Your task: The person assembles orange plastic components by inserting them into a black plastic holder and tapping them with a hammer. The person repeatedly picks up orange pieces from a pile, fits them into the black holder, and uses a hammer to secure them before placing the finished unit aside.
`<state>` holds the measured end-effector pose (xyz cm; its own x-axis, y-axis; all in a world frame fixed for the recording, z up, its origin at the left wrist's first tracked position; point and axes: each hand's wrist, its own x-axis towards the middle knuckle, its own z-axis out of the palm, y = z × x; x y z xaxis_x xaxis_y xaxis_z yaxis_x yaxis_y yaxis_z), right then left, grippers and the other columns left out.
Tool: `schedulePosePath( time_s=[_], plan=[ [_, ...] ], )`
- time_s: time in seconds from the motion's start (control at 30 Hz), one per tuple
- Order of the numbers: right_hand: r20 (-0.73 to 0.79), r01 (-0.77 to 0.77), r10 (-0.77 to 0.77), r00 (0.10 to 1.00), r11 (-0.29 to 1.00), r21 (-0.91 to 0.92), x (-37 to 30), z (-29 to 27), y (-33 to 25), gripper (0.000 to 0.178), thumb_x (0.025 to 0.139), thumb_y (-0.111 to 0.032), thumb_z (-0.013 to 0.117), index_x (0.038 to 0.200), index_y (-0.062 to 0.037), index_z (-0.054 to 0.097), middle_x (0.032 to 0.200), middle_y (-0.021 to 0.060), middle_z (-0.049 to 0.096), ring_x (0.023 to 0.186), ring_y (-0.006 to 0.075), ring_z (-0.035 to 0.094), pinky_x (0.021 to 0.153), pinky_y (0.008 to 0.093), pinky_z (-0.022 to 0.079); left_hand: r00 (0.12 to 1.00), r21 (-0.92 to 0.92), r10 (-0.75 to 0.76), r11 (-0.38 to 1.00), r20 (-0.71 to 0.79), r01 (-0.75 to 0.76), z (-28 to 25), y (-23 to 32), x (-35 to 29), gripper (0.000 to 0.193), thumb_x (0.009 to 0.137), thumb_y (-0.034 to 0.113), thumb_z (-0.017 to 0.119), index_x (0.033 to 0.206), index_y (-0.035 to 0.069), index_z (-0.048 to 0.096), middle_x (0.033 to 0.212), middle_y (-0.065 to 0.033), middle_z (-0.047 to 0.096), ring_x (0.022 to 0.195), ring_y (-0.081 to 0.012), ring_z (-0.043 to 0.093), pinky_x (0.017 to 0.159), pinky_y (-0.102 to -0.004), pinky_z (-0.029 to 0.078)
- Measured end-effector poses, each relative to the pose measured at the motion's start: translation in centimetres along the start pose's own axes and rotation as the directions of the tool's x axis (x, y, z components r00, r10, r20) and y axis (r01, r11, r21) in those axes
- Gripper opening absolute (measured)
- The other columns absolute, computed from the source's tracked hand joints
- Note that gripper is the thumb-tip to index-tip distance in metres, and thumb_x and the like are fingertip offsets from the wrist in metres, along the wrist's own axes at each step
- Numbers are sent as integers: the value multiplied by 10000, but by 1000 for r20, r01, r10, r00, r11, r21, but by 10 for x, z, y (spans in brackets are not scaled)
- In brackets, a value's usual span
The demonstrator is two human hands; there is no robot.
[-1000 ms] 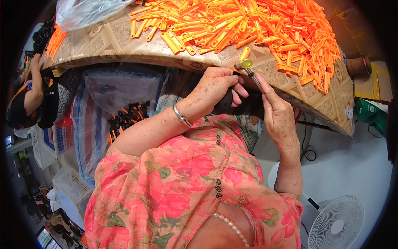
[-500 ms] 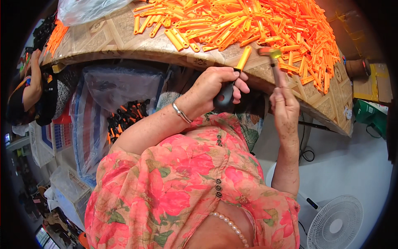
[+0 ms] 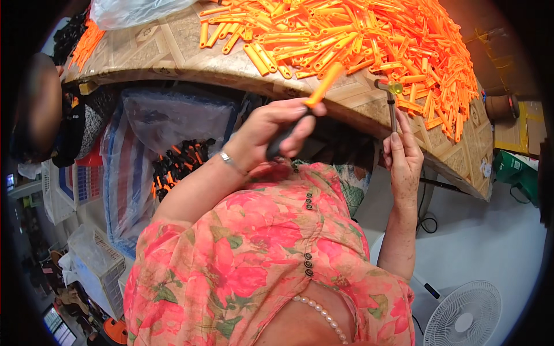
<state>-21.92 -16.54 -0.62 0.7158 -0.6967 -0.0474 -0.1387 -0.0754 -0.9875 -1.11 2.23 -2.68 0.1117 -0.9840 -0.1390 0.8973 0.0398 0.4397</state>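
Note:
My left hand [image 3: 274, 132] is closed round a black tool part [image 3: 283, 141] with an orange handle [image 3: 326, 83] that points up and right past the table edge. The swinging handle is blurred, and my fingers hide much of the black part, so its kind is unclear. Upright in my right hand [image 3: 404, 158] is a small hammer [image 3: 393, 89] with a thin metal shaft and a yellow see-through face. Its head is over the table edge, apart from the held handle. A big heap of loose orange handles [image 3: 369, 43] covers the far part of the table.
The patterned table [image 3: 173, 55] curves across in front of me. Below it on the left, a striped bag [image 3: 118, 190] holds several black-and-orange pieces [image 3: 176, 167]. Another person's arm [image 3: 43, 109] is at far left. A white fan [image 3: 464, 320] stands lower right.
My left hand has moved left and down, away from the hammer, carrying the black part and orange handle. The hammer has shifted slightly right. The other person's arm has moved.

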Motion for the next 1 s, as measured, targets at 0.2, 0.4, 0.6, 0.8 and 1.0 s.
schedulePosePath(
  time_s=[0.2, 0.4, 0.6, 0.8, 1.0],
  plan=[
    [-210, 57, -40, 977, 996, 75, 7, -32, 2, 442, 1023, -150, 490, 1457, -84, 432, 778, -44, 529, 573, 6, 387, 505, 151, 333, 877, -138, 426, 877, -220, -461, -88, 45, -114, 281, 968, 203, 538, 1194, 43, 487, 660, 30, 415, 469, -65, 391, 458, -217, 370],
    [-425, 137, -115, 898, 990, 22, 29, -74, 1, 490, 1011, -142, 518, 1471, -36, 384, 943, 15, 599, 685, 23, 452, 573, 170, 395, 199, 279, 717, 489, -668, -826, -219, 99, -316, 311, 980, 164, 492, 1228, -14, 553, 1114, -165, 647, 929, -274, 650, 802, -381, 578],
    [-567, 224, -233, 790, 971, -86, 50, -115, 24, 551, 972, -51, 532, 1487, -8, 338, 1132, 61, 593, 853, 78, 518, 743, 227, 451, -186, 747, 760, 509, -623, -428, -181, 88, -236, 438, 968, 98, 499, 1376, -51, 441, 1252, -178, 608, 1151, -278, 589, 989, -352, 485],
    [-668, 184, -234, 707, 972, -146, 73, -198, 59, 648, 880, 70, 493, 1497, -14, 315, 1244, 62, 544, 963, 117, 520, 863, 240, 429, 370, 980, 925, 149, -90, -134, -47, 96, -61, 355, 921, -16, 578, 1276, -29, 568, 1206, -110, 654, 1132, -159, 604, 969, -280, 474],
    [-769, -344, -108, 631, 849, -401, 84, -225, 50, 686, 900, 57, 445, 1541, -117, 276, 1333, 99, 515, 991, 183, 545, 878, 312, 441, 440, 831, 749, -557, 496, 11, -31, 181, 60, 248, 859, 65, 597, 1088, 8, 672, 1032, -127, 709, 937, -208, 690, 829, -302, 534]
  ],
)
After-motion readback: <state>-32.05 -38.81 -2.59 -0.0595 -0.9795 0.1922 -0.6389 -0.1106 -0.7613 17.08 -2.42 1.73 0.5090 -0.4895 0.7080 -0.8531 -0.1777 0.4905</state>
